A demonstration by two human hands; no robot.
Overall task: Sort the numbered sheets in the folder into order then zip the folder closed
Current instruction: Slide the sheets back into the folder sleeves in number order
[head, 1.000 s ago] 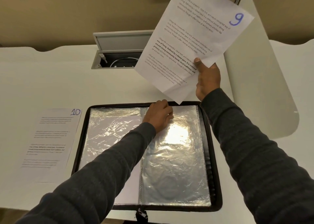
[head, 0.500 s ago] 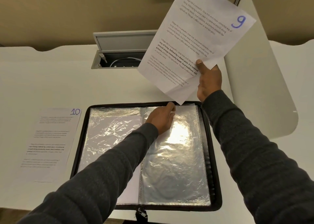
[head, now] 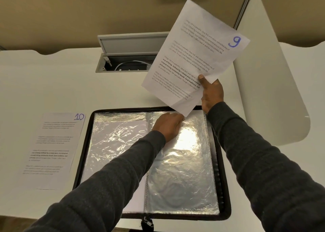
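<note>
The white table (head: 52, 84) is holding the open folder (head: 225, 210) in the lower middle. Sheet 9 (head: 197, 43), upper right, is coming lower, its corner now by the folder's top. The right hand (head: 212, 92) is pinching it with its thumb on top. The left hand (head: 168, 126) is touching the right pocket; I cannot tell if its fingers are gripping.

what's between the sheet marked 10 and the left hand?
Head view: a strip of white table, the black zip folder's rim, then its crinkled clear plastic left sleeve, between the white printed sheet marked 10 and the left hand.
</note>
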